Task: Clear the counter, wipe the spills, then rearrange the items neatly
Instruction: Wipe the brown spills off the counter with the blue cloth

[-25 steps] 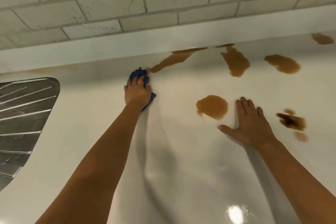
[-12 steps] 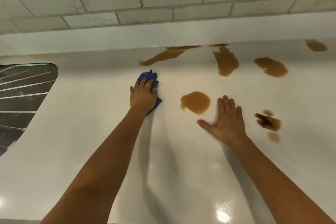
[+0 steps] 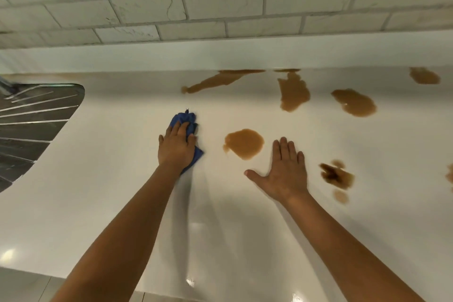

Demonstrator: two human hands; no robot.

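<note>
White counter [image 3: 103, 203], glossy, bare of items. Left hand [image 3: 176, 147] pressed palm-down on a bunched blue cloth [image 3: 184, 119]; fingers curled over the cloth, gripping it against the surface. Cloth sits left of centre, apart from every spill.

Right hand [image 3: 285, 173] flat on the counter, fingers spread, thumb out to the left, holding nothing. It rests just beside a round brown puddle [image 3: 245, 142], which lies between the two hands.

More brown spills further back: a long streak [image 3: 220, 81] running to the backsplash ledge, a tall blotch [image 3: 293, 92], an oval patch [image 3: 354, 102], a smaller one [image 3: 424, 75] far right. A darker smear [image 3: 336, 176] with small drops lies right of the right hand.

Ridged metal drainboard [image 3: 31, 127] at the left edge. Pale tiled wall [image 3: 220, 2] behind
</note>
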